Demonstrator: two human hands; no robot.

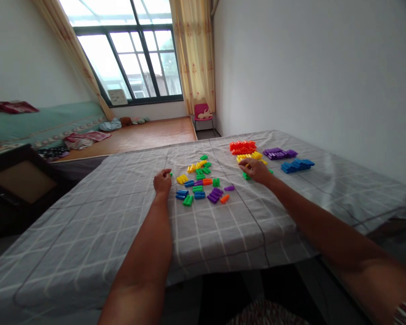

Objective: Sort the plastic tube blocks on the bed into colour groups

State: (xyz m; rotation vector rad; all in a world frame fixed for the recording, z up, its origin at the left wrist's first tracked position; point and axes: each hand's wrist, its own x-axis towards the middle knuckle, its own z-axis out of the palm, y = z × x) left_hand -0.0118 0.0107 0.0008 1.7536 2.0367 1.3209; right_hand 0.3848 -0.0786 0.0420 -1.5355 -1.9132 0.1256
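Note:
My left hand [162, 181] is closed near the left of the loose pieces, with a small green plastic piece [171, 174] showing at its fingertips. To its right lie mixed short tube-shaped plastic pieces, among them yellow ones [182, 179], blue ones [199, 195], purple ones [215, 195] and an orange one [225, 199]. My right hand [255, 170] reaches over a group of green pieces [246, 176], just in front of a yellow group [249, 156]. Its fingers are pinched together, and what they hold is hidden.
Sorted groups of red-orange pieces [242, 147], purple pieces [279, 154] and blue pieces [297, 165] lie at the right rear. A grey checked cloth [98, 212] covers the table. Beyond are a wooden platform [155, 131], a pink chair [202, 109] and a dark cabinet [16, 189].

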